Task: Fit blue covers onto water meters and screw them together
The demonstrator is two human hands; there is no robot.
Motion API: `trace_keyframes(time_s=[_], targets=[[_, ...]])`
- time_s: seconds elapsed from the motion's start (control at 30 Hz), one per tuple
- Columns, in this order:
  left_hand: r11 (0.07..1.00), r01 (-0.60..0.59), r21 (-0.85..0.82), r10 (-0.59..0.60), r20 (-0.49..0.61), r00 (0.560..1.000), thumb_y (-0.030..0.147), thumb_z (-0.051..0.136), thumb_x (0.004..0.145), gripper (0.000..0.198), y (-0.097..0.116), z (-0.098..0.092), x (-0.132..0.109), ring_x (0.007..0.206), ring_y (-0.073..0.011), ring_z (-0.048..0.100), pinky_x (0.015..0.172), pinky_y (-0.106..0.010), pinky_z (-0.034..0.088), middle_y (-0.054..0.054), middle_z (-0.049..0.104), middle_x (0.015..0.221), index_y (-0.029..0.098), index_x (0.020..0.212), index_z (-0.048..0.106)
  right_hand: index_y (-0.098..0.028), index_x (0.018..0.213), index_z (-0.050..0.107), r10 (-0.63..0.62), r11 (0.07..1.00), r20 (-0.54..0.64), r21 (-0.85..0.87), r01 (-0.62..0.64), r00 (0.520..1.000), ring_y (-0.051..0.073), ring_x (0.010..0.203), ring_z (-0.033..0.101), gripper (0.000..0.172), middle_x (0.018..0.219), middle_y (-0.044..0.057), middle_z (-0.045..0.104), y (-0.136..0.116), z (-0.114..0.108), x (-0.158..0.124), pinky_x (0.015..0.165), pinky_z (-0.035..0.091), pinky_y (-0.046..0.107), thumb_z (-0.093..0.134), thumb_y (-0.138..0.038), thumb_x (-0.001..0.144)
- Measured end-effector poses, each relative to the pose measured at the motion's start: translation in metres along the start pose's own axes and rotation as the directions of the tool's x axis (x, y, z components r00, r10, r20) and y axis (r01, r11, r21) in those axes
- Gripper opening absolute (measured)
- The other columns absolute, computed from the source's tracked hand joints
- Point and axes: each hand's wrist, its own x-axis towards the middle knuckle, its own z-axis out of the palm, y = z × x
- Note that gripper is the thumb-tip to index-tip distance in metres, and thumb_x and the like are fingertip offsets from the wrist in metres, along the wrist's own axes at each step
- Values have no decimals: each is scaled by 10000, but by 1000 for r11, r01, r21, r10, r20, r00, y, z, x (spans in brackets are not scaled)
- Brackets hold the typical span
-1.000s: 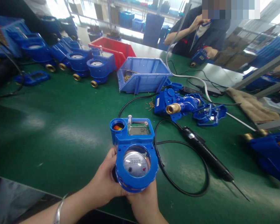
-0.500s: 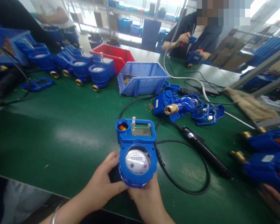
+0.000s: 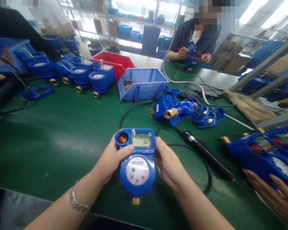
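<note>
A blue water meter (image 3: 137, 171) with a round white dial and a small display reading 0.2 is held between my two hands, over the green table. My left hand (image 3: 114, 156) grips its upper left side, the thumb lying below the display. On the right side, my right hand (image 3: 169, 159) wraps round the edge of the display housing. A brass fitting shows at the meter's near end. Right of my hands lies a black electric screwdriver (image 3: 206, 153) with its looped cable.
Ahead stand a light blue bin (image 3: 144, 88), a red bin (image 3: 112, 60) and several blue meters (image 3: 102, 80). Loose screws (image 3: 151, 111) lie near an upturned meter (image 3: 182, 108). Another person's hand (image 3: 271, 185) touches meters at right. A person works across the table.
The meter has tilted, so its whole dial and a brass end now show. Both my hands have moved up from its base to the sides of the display housing.
</note>
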Motion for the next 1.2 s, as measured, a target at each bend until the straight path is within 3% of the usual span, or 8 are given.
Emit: trace_keyframes(time_s=[0.1,0.17,0.37,0.6,0.8,0.97,1.2], targets=[[1000,15,-1,-15,-17,1000,329,772,643,615,-1,3,1,1067,-319,600,942,-438,453,-139,662,1107,128,1169,525,-155,1142,574,161,963,34,215,-164,986,254,998,639,471,1031,93,700,-7,12,11,890,480,397,545,-511,834],[1000,7,9,-7,-31,1000,324,773,635,579,-2,3,0,1036,-309,611,921,-429,462,-125,669,1079,140,1134,544,-154,1126,575,201,944,1,268,-194,980,246,959,650,443,980,85,710,-9,17,16,861,487,376,588,-470,815],[997,-4,78,10,-73,997,338,768,627,552,-1,4,1,1003,-291,612,913,-420,457,-95,663,1028,155,1099,548,-194,1012,600,181,957,-128,251,-145,975,235,860,668,371,911,43,717,-4,21,17,775,510,341,663,-449,750],[1000,-4,-23,2,-71,997,334,761,644,518,-5,2,2,1009,-284,618,919,-398,459,-93,671,1042,153,1081,548,-189,1024,587,142,958,-89,263,-114,986,223,870,666,387,922,47,714,-1,20,15,786,502,333,668,-451,753],[983,58,-176,-50,50,998,238,760,640,452,3,1,3,932,-274,661,869,-388,497,-96,710,981,136,1045,586,-152,869,612,211,909,-11,368,-193,977,227,869,668,312,825,65,714,-8,17,24,798,504,348,629,-449,775],[977,28,-211,-40,-55,998,196,781,567,444,2,10,2,810,-244,674,790,-374,525,-67,718,859,133,965,594,-152,783,603,257,887,-24,403,-226,966,228,811,678,244,721,60,701,-10,18,32,772,519,345,662,-387,755],[990,-5,-143,-6,-75,997,254,771,605,461,-4,13,5,830,-235,658,805,-375,510,-68,696,901,138,1010,586,-128,891,625,343,866,-12,390,-312,939,212,768,685,251,769,80,714,-15,14,29,778,528,356,575,-370,847]])
